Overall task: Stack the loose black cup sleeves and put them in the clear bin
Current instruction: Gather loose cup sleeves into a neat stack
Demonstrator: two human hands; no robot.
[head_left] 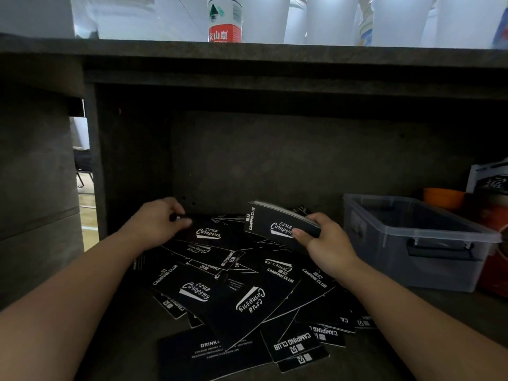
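Head cam, looking fwd/down, close into dark shelf (275,160).

Dim, shadowed shelf (384,312) recess; bright, washed-out light glares above the tabletop (275,52), where things look blurred. Wide-angle bending shows at the edges; slight grain.

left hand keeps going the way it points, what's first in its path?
Probably the dark back panel of the shelf. The left hand points away at the pile's far edge, pinching a sleeve; nothing else shows beyond, though depth is unclear.
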